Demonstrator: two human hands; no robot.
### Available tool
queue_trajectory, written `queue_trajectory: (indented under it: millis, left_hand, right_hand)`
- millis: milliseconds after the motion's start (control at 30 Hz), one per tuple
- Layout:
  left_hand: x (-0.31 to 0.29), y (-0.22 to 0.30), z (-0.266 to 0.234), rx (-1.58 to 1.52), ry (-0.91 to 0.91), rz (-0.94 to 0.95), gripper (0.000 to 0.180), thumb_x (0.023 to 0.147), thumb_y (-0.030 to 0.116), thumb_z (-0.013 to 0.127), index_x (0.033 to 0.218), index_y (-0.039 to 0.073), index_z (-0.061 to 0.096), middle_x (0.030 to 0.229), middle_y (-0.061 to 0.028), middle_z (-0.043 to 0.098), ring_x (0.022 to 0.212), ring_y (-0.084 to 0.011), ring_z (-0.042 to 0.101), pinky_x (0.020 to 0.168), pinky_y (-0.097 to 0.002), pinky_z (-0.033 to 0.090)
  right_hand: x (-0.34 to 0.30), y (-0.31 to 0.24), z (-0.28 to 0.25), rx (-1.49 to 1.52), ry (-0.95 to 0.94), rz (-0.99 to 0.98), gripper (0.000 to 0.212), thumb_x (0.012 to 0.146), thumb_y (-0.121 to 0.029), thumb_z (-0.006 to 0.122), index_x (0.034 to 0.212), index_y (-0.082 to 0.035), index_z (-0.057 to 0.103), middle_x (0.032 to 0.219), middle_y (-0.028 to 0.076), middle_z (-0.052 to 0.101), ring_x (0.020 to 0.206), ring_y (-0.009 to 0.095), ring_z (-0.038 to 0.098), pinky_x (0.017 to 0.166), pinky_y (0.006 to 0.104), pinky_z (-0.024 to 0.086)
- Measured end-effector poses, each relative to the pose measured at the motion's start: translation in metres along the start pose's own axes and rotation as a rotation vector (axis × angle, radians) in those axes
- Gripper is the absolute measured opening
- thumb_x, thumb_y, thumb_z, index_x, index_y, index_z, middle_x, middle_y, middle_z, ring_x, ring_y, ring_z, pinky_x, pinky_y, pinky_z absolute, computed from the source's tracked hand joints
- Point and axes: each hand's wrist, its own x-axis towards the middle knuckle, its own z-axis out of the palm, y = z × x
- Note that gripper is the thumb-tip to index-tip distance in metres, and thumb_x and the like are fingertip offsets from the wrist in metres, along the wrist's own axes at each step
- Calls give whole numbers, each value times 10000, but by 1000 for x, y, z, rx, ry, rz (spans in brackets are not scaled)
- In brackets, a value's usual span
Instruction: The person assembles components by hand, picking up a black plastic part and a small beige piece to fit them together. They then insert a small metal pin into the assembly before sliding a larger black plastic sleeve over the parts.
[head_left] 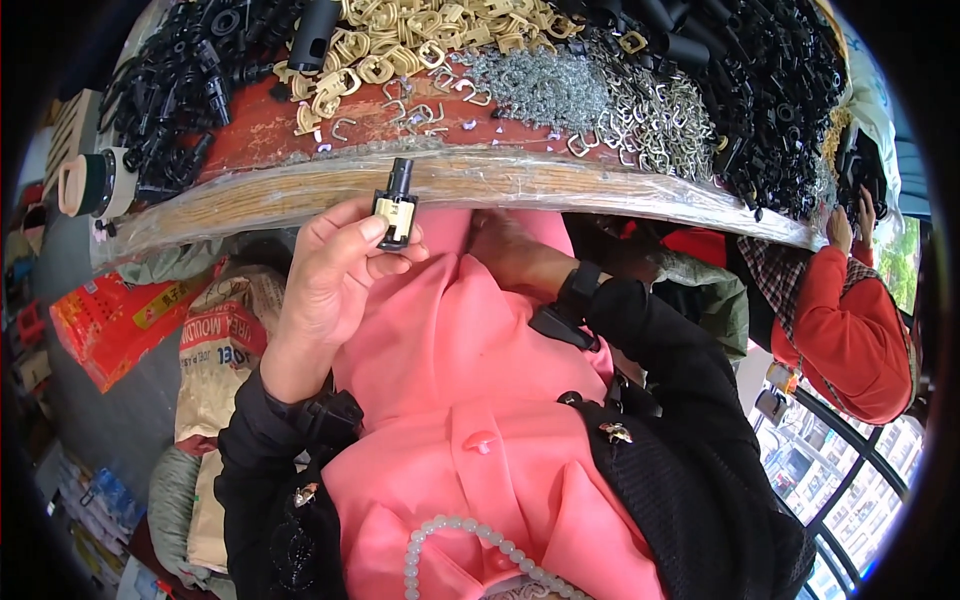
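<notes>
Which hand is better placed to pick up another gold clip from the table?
Probably the right hand: it looks empty, by the table edge. The left hand pinches a small black plastic part with a gold clip.

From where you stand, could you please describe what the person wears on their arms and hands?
Both hands, the left hand and the right hand, are bare. Black sleeves cover both forearms, each with a black strapped band at the wrist.
</notes>
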Motion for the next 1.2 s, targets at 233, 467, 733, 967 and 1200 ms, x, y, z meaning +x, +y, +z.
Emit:
queue_trajectory:
  millis: [233,467,733,967,1200]
  left_hand:
    - [-8,-3,-9,-39,39,26,364,809,182,488,1046,-94,472,844,-158,578,737,-200,603,626,-223,504]
    - [-8,-1,-7,-76,25,27,286,814,139,480,1011,-67,502,851,-144,592,737,-186,607,639,-222,503]
    - [-11,-2,-4,-78,4,36,254,819,116,473,1001,-59,507,857,-146,595,737,-183,608,637,-224,502]
    - [-17,-8,-2,-44,-4,27,286,814,140,479,1013,-66,492,855,-147,585,738,-186,602,630,-225,502]
    - [-18,-2,2,-94,-55,44,248,812,104,471,992,-63,501,855,-158,591,738,-205,611,643,-240,508]
  right_hand:
    - [-35,-14,-29,728,-346,64,373,808,-275,414,1057,-23,531,1131,178,483,1170,269,329,1010,359,171]
    - [-38,-5,-49,508,-614,-394,379,775,-310,453,1050,-60,532,996,120,571,1010,285,474,982,437,184]
    - [-54,-1,-43,661,-473,-480,345,787,-295,430,1058,-103,523,979,137,577,1000,282,484,978,452,185]
    - [-62,-6,-57,583,-518,-439,317,784,-268,430,1035,-103,533,996,148,569,988,297,492,987,456,178]
    - [-83,9,-65,394,-511,-376,288,778,-246,439,995,-95,551,953,127,581,970,288,504,950,468,222]
